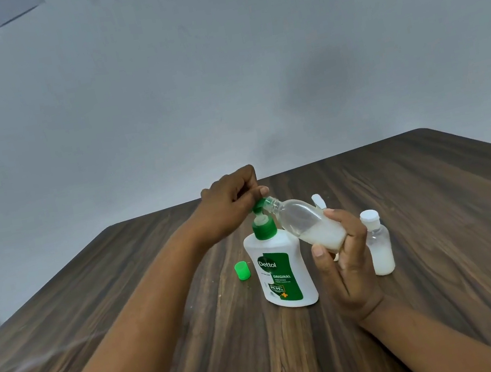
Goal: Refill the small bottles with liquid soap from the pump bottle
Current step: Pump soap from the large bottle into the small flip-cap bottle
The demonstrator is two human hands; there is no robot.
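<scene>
A white pump bottle (pixel 281 273) with a green label and green pump head stands on the wooden table (pixel 440 217). My left hand (pixel 229 205) sits curled on top of the pump head, its thumb on the nozzle. My right hand (pixel 344 261) grips a small clear bottle (pixel 310 223), tilted with its open mouth against the nozzle; white soap fills its lower part. A second small bottle (pixel 378 244) with a white cap stands upright to the right, partly filled with white soap.
A loose green cap (pixel 242 270) lies on the table left of the pump bottle. A white flip cap (pixel 319 200) shows behind the tilted bottle. A grey wall rises behind the table's far edge.
</scene>
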